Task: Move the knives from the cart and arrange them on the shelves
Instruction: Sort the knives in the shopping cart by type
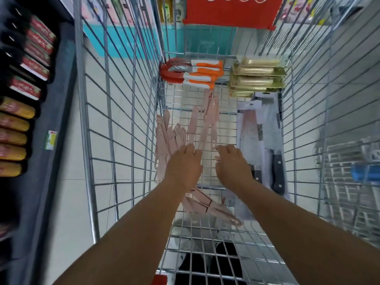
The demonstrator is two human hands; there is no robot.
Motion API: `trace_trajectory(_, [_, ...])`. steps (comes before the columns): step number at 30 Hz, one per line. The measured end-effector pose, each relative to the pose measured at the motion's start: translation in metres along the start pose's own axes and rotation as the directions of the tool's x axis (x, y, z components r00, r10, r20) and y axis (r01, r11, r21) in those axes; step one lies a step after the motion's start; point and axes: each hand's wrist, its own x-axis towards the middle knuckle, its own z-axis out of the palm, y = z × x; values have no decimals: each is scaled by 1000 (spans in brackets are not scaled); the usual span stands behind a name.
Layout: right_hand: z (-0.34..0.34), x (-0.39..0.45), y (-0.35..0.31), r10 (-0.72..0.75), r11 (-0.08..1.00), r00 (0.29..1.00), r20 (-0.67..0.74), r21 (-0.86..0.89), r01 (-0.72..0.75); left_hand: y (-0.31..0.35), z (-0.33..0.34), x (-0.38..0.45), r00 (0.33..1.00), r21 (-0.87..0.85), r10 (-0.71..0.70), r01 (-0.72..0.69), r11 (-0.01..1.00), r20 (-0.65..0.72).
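— Supermarket aisle, wire cart (123, 112): where were the knives?

— Pink sheathed knives (202, 122) lay on its floor. My left hand (184, 166) and right hand (233, 164) reached down, fingers curling, grasping nothing yet. Best gather several by the handles, I judged.

Both arms extended forward-down; left hand (183, 166) and right hand (232, 163) side by side, fingers curled.

Knives (174, 140) in the cart (123, 112) (shelf (41, 120) at its left).
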Motion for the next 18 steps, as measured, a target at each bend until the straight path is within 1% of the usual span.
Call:
trace_trajectory(2, [2,17,-4,24,990,1000,-16,142,-22,0,1,18,996,-182,-89,82,980,-31])
trace_trajectory(4, [2,32,-7,63,972,997,-35,228,-54,0,2,37,994,-280,-111,105,954,-4])
trace_trajectory(5, [2,40,-7,67,970,997,-25,236,-59,0,3,46,994,-280,-110,110,954,18])
trace_trajectory(7, [5,55,-6,39,983,999,5,180,-39,-2,4,61,993,-223,-93,108,969,79])
trace_trajectory(10, [9,75,-6,27,992,999,26,120,-29,-2,4,75,989,-152,-65,85,985,129])
trace_trajectory(13, [6,74,-14,-84,996,994,73,50,80,-6,4,76,986,-61,-18,28,998,168])
trace_trajectory(15, [2,63,-19,-99,992,990,105,87,90,-8,7,69,988,-73,2,10,997,154])
trace_trajectory(18, [6,48,-25,-130,969,986,102,226,105,-8,12,48,997,-115,15,-6,993,81])
